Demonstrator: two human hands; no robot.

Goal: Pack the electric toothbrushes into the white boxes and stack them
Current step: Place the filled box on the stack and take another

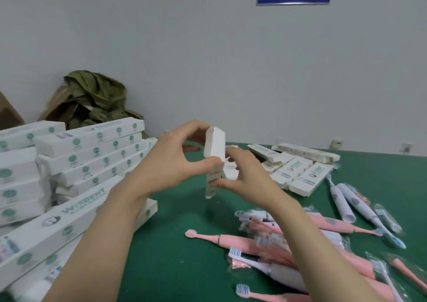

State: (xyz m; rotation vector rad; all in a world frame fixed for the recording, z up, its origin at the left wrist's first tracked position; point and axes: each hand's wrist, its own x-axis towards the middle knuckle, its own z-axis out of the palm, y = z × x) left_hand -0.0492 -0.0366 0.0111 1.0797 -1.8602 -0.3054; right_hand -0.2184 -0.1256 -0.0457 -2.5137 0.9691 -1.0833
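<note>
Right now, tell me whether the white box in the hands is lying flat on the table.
No, the left hand and right hand hold the white box upright, above the green table.

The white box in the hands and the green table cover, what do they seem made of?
White box: likely thin matte cardboard; folded end flap, creased edges. Green table cover: looks like a smooth matte mat, perhaps rubber or vinyl; no weave visible, little shine.

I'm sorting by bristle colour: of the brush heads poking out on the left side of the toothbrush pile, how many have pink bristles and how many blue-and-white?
Pink bristles: 1
Blue-and-white bristles: 2
Total: 3
</note>
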